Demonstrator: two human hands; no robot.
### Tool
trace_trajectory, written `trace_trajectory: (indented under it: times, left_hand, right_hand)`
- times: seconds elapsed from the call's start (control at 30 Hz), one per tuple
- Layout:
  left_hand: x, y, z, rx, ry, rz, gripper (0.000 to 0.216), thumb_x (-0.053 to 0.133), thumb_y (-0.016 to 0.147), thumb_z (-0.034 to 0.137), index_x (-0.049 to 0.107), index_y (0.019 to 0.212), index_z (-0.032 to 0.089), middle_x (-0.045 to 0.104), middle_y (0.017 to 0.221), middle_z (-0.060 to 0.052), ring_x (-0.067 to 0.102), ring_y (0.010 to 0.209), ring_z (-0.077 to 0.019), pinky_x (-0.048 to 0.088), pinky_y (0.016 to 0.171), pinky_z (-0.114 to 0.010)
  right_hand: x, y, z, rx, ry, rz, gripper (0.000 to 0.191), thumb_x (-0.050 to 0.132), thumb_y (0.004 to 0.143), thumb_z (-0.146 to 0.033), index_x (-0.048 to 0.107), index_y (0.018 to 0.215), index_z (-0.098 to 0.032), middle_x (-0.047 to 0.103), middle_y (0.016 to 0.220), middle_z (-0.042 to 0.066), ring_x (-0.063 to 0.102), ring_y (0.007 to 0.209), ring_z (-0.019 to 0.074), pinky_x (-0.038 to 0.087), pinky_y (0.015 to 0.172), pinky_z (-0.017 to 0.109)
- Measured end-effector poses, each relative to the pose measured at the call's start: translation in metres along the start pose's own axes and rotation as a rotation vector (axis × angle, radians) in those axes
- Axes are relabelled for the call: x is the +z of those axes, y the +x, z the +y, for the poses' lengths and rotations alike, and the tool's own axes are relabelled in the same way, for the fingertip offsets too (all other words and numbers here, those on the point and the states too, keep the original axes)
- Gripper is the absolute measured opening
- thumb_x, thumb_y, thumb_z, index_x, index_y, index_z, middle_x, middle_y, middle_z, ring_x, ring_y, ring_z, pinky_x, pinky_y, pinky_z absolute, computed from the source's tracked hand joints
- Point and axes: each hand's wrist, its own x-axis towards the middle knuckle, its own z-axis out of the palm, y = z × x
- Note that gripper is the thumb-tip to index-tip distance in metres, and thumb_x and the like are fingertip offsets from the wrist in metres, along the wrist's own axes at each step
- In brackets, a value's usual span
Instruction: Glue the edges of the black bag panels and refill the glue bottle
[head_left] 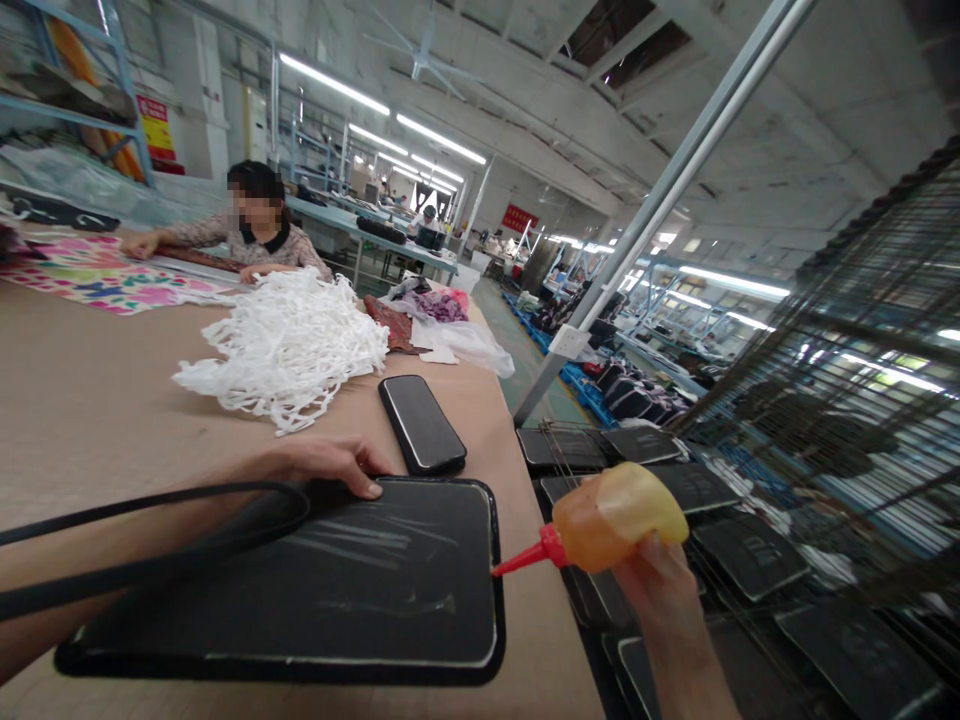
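A large black rounded-corner panel (285,600) lies across the near table, with pale glue-like streaks on its face and a whitish line along its border. My left hand (337,465) grips its far edge, the thumb on top and the other fingers partly hidden. In my right hand (660,570) is a squeeze bottle (626,515) of amber liquid, tilted so its red nozzle tip meets the panel's right border. Just beyond the panel sits a smaller black padded piece (422,425). A black cable (150,575) loops in front of my left forearm.
A heap of white netted strips (289,345) lies farther back on the brown tabletop (97,400). Across the table sits a person (259,225) beside patterned fabric (112,275). More black panels (750,555) rest on a wire rack at right, near a slanting metal post (645,230).
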Motion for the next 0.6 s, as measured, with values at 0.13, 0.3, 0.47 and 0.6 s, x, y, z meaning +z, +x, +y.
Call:
trace_trajectory:
  times: [0.13, 0.3, 0.47, 0.6]
  left_hand:
    - [-0.005, 0.003, -0.005, 0.005, -0.002, 0.001, 0.035, 0.068, 0.065, 0.033, 0.072, 0.091, 0.011, 0.072, 0.077, -0.004, 0.063, 0.06, -0.0178, 0.045, 0.054, -0.023]
    - [-0.012, 0.006, -0.011, 0.012, -0.009, 0.007, 0.034, 0.068, 0.066, 0.035, 0.072, 0.093, 0.014, 0.073, 0.081, -0.006, 0.066, 0.063, -0.0205, 0.05, 0.06, -0.026]
    - [-0.012, 0.005, -0.014, 0.018, -0.04, 0.023, 0.033, 0.067, 0.067, 0.036, 0.072, 0.092, 0.015, 0.073, 0.082, -0.006, 0.067, 0.067, -0.0222, 0.052, 0.065, -0.028]
    - [-0.014, 0.005, -0.017, 0.02, -0.044, 0.052, 0.034, 0.067, 0.068, 0.036, 0.071, 0.095, 0.015, 0.073, 0.083, -0.006, 0.067, 0.069, -0.0222, 0.052, 0.067, -0.028]
  right_hand:
    - [-0.007, -0.003, 0.002, -0.008, 0.007, 0.0, 0.061, 0.08, 0.05, -0.044, 0.064, 0.106, -0.025, 0.07, 0.093, 0.009, 0.064, 0.091, 0.0301, 0.046, 0.089, 0.051]
    - [-0.019, -0.005, 0.013, -0.037, 0.04, 0.001, 0.056, 0.076, 0.059, -0.039, 0.06, 0.112, -0.028, 0.069, 0.099, 0.007, 0.063, 0.096, 0.0286, 0.048, 0.088, 0.048]
    - [-0.023, -0.011, 0.018, -0.089, 0.017, 0.06, 0.06, 0.075, 0.06, -0.036, 0.057, 0.117, -0.028, 0.068, 0.106, 0.006, 0.061, 0.101, 0.0274, 0.047, 0.091, 0.044]
    - [-0.016, -0.02, 0.012, -0.037, 0.01, 0.082, 0.062, 0.075, 0.061, -0.039, 0.056, 0.118, -0.024, 0.068, 0.104, 0.009, 0.06, 0.104, 0.0292, 0.046, 0.091, 0.047]
